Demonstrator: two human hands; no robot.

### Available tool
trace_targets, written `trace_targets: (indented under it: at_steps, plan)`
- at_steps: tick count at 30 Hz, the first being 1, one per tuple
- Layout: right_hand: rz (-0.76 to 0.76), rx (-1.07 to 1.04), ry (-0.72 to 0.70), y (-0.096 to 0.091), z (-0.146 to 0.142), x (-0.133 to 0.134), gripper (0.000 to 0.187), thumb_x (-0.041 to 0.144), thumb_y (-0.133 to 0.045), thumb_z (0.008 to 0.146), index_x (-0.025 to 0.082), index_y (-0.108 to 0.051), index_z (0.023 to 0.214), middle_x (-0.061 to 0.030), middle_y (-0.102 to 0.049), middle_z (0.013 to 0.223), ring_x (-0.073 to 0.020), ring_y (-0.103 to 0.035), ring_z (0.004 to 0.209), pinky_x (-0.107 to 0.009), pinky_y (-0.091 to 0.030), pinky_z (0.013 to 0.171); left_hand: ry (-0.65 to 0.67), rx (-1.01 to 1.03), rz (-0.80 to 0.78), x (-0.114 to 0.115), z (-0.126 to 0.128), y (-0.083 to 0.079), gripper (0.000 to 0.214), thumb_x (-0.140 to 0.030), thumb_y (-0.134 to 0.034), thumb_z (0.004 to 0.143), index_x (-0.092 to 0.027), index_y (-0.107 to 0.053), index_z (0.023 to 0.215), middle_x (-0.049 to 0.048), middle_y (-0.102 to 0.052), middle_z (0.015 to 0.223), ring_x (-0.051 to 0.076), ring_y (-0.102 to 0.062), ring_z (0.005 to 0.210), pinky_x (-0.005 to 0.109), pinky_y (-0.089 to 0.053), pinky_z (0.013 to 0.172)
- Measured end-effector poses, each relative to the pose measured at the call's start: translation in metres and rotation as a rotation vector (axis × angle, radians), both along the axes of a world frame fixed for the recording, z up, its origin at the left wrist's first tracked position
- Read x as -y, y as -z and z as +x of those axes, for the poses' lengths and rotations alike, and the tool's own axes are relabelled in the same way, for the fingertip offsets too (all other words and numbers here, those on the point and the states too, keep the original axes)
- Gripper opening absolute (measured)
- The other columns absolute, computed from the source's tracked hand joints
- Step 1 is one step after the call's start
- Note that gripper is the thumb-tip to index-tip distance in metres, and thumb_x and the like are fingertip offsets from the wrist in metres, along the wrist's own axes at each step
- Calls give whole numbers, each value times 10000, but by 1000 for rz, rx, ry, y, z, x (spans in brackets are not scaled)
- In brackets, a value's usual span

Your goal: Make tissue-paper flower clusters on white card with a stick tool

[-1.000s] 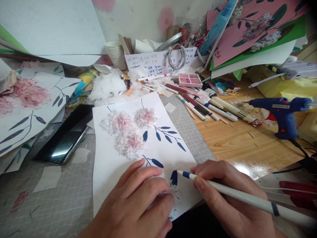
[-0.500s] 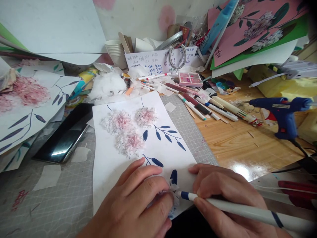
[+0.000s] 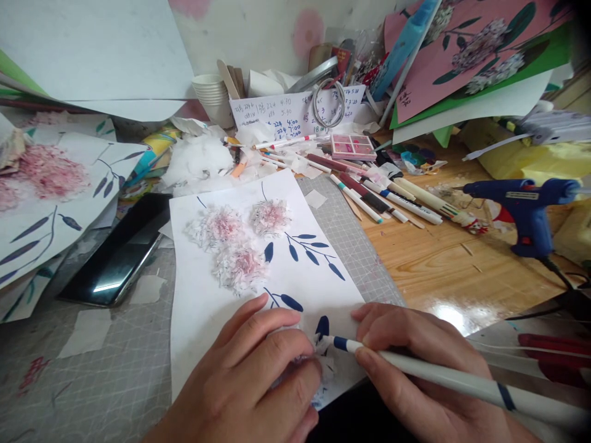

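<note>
My right hand grips a white marker pen with a dark blue band, its tip against a dark blue leaf low on the white paper sheet. My left hand rests spread on that sheet, fingers bent and apart. Under and beside its index finger and thumb sits a crumpled white tissue flower, mostly hidden. Pink-and-white tissue flowers and painted dark blue leaves cover the upper part of the sheet.
A phone lies left of the sheet on the grey cutting mat. Several markers and a pink palette are behind it. A blue glue gun stands at the right. Cotton wool and paper cups are at the back.
The marker tip has moved slightly up and left, from the tissue flower's edge to the lower part of the dark blue leaf. My left hand keeps its place on the sheet.
</note>
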State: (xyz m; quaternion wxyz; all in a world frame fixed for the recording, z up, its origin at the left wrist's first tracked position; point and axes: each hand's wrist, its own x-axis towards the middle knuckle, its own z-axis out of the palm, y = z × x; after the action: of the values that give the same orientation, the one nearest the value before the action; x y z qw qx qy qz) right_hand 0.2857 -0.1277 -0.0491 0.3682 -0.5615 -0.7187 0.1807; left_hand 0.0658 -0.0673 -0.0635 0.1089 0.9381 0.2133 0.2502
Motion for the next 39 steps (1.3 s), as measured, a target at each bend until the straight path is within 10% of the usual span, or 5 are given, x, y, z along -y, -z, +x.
trace_targets:
  at_steps: [22,39]
  plan:
    - [-52,-46,-92,2,3,0,109,131,-601,787,216,-567,727,20,-651,607,-168,-692,749,-330,-547,891,1,-7,-17,1,-1,-1,164,-261,-531,860,-262,-678,933,-11,-665,930,197,-567,1052,421,-377,1080]
    - [-109,-229,-39,4,-1,-1,131,163,-558,814,212,-555,693,24,-612,599,-145,-634,624,-302,-532,726,-43,46,-143,8,-4,-18,244,-173,-555,821,-242,-639,1040,44,-606,1109,240,-508,1128,471,-419,1037]
